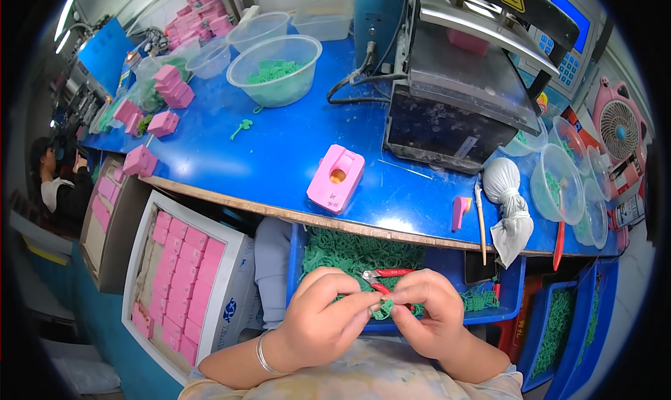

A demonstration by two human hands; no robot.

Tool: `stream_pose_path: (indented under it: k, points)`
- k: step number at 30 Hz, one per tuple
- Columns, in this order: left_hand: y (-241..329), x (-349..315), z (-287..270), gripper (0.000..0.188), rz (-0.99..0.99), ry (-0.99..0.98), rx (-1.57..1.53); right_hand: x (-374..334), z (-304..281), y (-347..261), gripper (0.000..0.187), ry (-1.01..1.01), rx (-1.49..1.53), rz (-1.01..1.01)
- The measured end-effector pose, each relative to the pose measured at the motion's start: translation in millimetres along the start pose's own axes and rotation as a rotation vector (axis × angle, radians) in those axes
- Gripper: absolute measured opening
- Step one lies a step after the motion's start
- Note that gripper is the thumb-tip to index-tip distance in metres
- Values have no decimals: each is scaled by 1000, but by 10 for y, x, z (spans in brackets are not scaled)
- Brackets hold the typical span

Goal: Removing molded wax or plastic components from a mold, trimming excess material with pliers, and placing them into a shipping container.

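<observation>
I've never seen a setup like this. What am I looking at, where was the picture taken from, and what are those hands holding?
There's no robot doing the work here: these are a person's bare hands. The single picture comes from a wide-angle camera on that person's head, looking down, so straight edges bend toward the rim.

The left hand and right hand pinch a small green piece between their fingertips. Just beyond are red-handled cutters, by a blue tray with many green pieces.

On the blue table sit a pink block with a hollow in its top, a clear bowl holding more green pieces, and a big dark machine. At left, a white box holds rows of pink blocks.
</observation>
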State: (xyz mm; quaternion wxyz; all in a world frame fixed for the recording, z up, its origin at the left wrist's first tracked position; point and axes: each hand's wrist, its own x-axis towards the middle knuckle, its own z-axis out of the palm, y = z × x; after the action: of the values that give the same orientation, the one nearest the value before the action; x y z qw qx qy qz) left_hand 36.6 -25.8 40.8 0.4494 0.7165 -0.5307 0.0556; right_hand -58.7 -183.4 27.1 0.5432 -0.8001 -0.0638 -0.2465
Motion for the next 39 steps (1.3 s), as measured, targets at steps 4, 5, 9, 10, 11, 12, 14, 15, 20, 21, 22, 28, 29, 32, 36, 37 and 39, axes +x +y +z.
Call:
stream_pose_path:
  k: [4, 5, 9, 10, 11, 12, 14, 15, 20, 21, 22, 28, 29, 32, 36, 37, 39]
  points:
    - [1, -22, -20, 30, 1, 39, -13, -18, 21, 37, 17, 29, 45, 19]
    - [1, -26, -20, 30, 9, 48, -17, -21, 23, 35, 17, 30, 43, 19]
    - [19, -42, -15, 30, 36, 55, -18, -35, 31, 41, 15, 26, 68, 43]
    - [22, -41, -15, 30, 37, 55, -20, -37, 33, 45, 15, 23, 78, 55]
    - [26, -41, -15, 30, 41, 52, -21, -38, 34, 43, 15, 23, 76, 56]
    - [28, -40, -14, 30, 44, 49, -22, -39, 36, 40, 14, 24, 80, 67]
    - [37, -37, -10, 30, 49, 50, -26, -43, 44, 36, 13, 24, 84, 77]
    - [40, -37, -6, 29, 54, 52, -31, -49, 50, 35, 11, 27, 118, 125]
    - [34, -30, 8, 29, 54, 60, -41, -59, 61, 57, 10, 22, 182, 188]
    - [29, -27, 7, 29, 54, 61, -42, -56, 64, 61, 10, 16, 184, 198]
    - [32, -23, 9, 29, 55, 61, -43, -58, 62, 59, 10, 11, 185, 206]
    - [44, -10, 13, 30, 64, 61, -38, -63, 74, 65, 10, -9, 228, 252]
    - [43, -8, 13, 30, 61, 58, -39, -61, 76, 64, 10, -9, 227, 252]
    - [38, -6, 15, 30, 58, 60, -41, -58, 81, 60, 9, -9, 227, 259]
    - [40, -7, 24, 30, 61, 72, -46, -67, 76, 59, 10, -2, 236, 249]
    - [36, -7, 25, 30, 60, 71, -46, -66, 80, 68, 10, 7, 230, 229]
    - [28, -8, 24, 30, 53, 73, -46, -77, 84, 87, 11, 17, 219, 220]
